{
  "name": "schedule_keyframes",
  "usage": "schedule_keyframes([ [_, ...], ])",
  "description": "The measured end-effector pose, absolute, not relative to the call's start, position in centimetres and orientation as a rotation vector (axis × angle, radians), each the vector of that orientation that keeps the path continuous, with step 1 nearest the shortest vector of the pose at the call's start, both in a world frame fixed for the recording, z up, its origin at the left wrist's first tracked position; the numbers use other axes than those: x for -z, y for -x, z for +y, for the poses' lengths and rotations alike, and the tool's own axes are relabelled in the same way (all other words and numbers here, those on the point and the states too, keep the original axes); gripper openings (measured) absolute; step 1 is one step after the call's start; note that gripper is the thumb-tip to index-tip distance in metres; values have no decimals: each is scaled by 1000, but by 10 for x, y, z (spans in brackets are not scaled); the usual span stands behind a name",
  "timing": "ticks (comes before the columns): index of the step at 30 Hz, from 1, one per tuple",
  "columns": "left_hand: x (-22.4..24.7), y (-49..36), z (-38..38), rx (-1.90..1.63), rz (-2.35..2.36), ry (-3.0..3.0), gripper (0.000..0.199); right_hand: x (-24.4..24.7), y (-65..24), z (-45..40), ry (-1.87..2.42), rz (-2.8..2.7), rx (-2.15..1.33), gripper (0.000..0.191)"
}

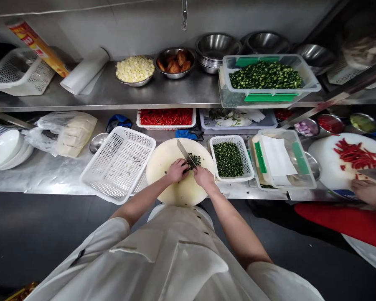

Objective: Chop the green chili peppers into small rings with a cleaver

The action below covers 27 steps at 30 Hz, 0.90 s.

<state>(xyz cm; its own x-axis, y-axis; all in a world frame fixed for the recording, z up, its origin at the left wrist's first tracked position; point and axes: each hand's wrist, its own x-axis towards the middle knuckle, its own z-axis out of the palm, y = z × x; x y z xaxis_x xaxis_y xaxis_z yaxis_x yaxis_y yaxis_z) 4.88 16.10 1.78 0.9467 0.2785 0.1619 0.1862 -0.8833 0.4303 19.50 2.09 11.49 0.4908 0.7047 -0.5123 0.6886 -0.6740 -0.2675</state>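
In the head view, my right hand (203, 177) is closed round the handle of a kitchen knife (184, 152). Its blade points up and left over a round, cream-coloured cutting board (183, 193). My left hand (177, 170) lies on the board just left of the blade, its fingers curled over dark green vegetable pieces that they mostly hide. To the right of the blade is a small heap of chopped green vegetable (195, 159); its exact kind cannot be made out. A white basket (252, 173) of finely chopped green pieces stands right of the board.
Left of the board is a white perforated basket (119, 167) with a few green scraps. A clear box (311, 182) stands further right. A co-worker's hand (368, 192) works beside sliced red peppers (357, 154). Behind the board is a basket of red chillies (166, 117), beneath a steel shelf (175, 98).
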Motion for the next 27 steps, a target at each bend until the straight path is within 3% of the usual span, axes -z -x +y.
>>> schedule_keyframes([
  [27,-13,-21,183,-312,40,-2637,20,-115,-166,63,2722,-1232,-979,39],
])
